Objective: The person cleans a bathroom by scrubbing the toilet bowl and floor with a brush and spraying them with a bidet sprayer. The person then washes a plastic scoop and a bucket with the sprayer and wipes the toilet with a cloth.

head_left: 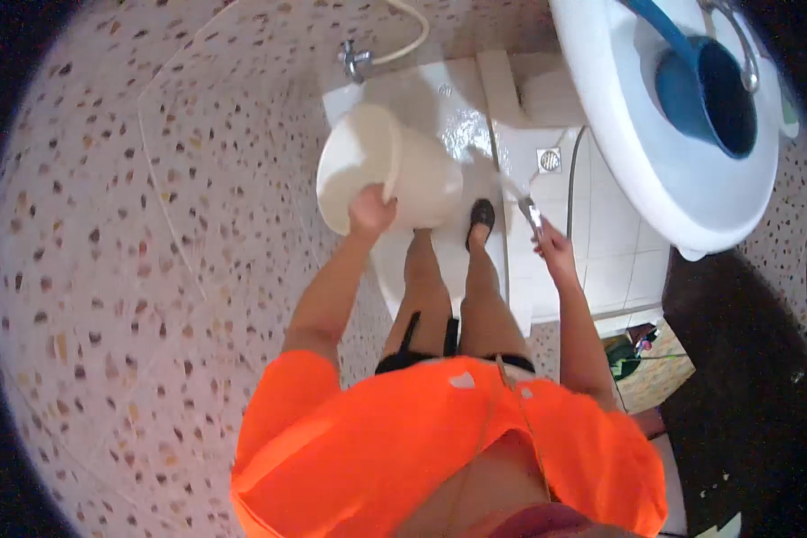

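Observation:
My left hand [372, 212] is closed at the rim and handle of a white bucket [432, 184], which tilts so that its mouth faces left. The bucket hangs in front of my legs, over a pale shower tray. My right hand [554, 248] grips a silver handheld sprayer [529, 213] to the right of the bucket. A blurred pale streak, which looks like water, leaves the sprayer's head. Wet, shiny patches [468, 134] show on the tray beyond the bucket. The bucket hides part of my left leg and foot.
A white washbasin [623, 170] at upper right holds a blue dipper [726, 99] below a tap [746, 67]. A wall tap [354, 61] has a cream hose [412, 45]. A floor drain [549, 160] and dark hose [572, 188] lie right of the tray. Speckled wall [152, 269] fills the left.

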Action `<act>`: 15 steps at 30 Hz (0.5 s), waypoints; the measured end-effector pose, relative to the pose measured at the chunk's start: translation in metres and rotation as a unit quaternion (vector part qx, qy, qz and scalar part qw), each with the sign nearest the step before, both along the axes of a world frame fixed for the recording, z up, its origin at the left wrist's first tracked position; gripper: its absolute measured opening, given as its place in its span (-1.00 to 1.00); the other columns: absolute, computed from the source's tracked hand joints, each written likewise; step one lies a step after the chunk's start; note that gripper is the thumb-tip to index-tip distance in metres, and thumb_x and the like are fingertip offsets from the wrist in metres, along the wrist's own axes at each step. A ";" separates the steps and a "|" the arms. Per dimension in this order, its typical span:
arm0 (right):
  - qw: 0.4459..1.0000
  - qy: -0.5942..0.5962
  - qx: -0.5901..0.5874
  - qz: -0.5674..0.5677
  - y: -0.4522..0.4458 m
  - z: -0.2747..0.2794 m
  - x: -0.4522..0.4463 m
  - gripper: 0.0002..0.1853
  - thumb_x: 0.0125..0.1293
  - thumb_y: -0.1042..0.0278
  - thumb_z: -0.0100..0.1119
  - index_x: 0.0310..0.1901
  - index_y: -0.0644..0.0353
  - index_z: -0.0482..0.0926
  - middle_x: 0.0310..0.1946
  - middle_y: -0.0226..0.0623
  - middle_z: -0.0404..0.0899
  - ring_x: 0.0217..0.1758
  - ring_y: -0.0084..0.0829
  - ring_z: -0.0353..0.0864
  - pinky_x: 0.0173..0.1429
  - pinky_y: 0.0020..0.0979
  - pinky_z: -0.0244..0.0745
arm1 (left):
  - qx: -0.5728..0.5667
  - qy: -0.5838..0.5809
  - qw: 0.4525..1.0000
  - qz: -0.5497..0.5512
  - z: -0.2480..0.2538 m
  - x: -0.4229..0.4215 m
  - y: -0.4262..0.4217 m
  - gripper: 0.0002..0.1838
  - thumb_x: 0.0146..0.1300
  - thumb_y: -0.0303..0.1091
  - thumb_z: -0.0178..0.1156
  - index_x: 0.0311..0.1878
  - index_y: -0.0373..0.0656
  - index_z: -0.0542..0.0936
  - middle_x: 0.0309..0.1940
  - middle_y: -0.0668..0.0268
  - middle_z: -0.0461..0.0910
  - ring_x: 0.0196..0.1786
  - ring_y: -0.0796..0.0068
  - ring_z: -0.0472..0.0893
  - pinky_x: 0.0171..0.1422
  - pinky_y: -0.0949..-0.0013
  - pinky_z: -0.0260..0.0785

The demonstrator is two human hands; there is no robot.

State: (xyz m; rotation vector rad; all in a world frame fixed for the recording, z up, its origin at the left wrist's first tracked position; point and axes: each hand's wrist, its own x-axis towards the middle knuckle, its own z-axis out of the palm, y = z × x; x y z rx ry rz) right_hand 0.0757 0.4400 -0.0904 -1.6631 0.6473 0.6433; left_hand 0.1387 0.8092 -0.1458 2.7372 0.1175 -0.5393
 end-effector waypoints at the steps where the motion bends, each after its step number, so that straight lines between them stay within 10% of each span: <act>1: 0.999 -0.018 0.032 -0.015 0.001 -0.004 -0.004 -0.53 0.23 0.17 -0.02 0.15 0.15 0.33 -0.40 -0.42 0.51 -0.45 -0.69 0.36 -0.36 -0.63 0.31 | -0.006 -0.009 1.000 -0.009 -0.021 0.011 0.001 -0.67 -0.08 -0.25 0.17 -0.22 -0.19 0.53 -0.29 0.11 0.54 -0.32 0.06 0.55 -0.19 0.15 0.40; 10: 0.946 -0.032 -0.188 0.261 0.074 -0.053 -0.030 -0.40 -0.07 0.14 0.36 0.01 0.27 0.43 -0.28 -0.22 0.53 -0.21 -0.40 0.59 -0.09 -0.47 0.48 | 0.138 0.102 0.980 -0.101 -0.177 0.035 0.033 -0.73 0.00 -0.38 0.08 -0.15 -0.10 0.47 -0.13 0.19 0.47 -0.25 0.21 0.58 -0.21 0.23 0.45; 15: 0.993 0.087 0.066 0.038 0.125 -0.098 -0.030 -0.49 -0.01 0.39 0.29 0.01 0.35 0.40 -0.22 -0.20 0.53 -0.21 -0.54 0.52 -0.09 -0.49 0.44 | 0.144 0.032 0.986 -0.080 -0.223 0.039 0.052 -0.71 0.03 -0.37 0.08 -0.11 -0.03 0.46 -0.10 0.24 0.47 -0.25 0.28 0.58 -0.21 0.27 0.46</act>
